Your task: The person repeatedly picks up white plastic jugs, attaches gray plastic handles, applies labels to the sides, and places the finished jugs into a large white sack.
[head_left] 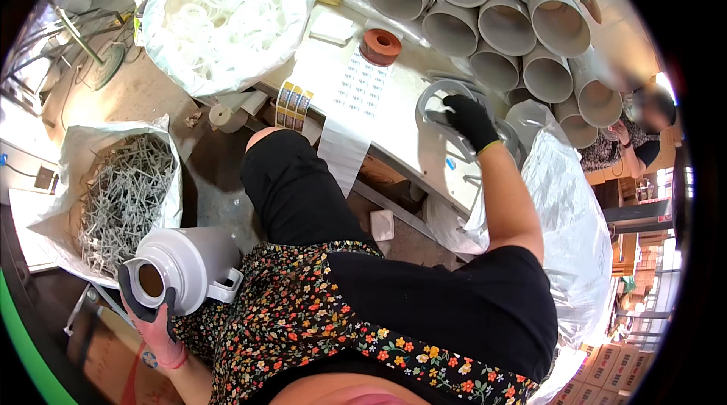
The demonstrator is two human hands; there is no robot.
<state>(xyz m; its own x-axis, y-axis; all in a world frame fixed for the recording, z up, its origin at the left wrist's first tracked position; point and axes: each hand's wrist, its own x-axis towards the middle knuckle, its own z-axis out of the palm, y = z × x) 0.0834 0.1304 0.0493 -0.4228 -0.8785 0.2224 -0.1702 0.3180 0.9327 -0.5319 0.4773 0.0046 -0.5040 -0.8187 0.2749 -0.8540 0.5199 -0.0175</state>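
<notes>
- The left hand (151,314), in a dark fingerless glove, grips a grey pipe fitting (182,265) by its open end, fingers curled over the rim, low on the person's left side
- The fitting sits just beside a white bag of metal rods (125,197) on the floor
- The right hand (471,121), in a black glove, reaches out to the workbench (409,140) and rests on a grey ring (439,106), fingers bent around its edge
- A strip of label sheet (352,113) hangs over the bench's near edge, with an orange tape roll (380,46) at its far end
- Grey pipes (492,22) are stacked open-end forward behind the bench
- A big white sack of white rings (223,15) stands to the left
- A clear plastic bag (572,208) hangs to the right of the right arm
- Another person (644,128) sits far right
</notes>
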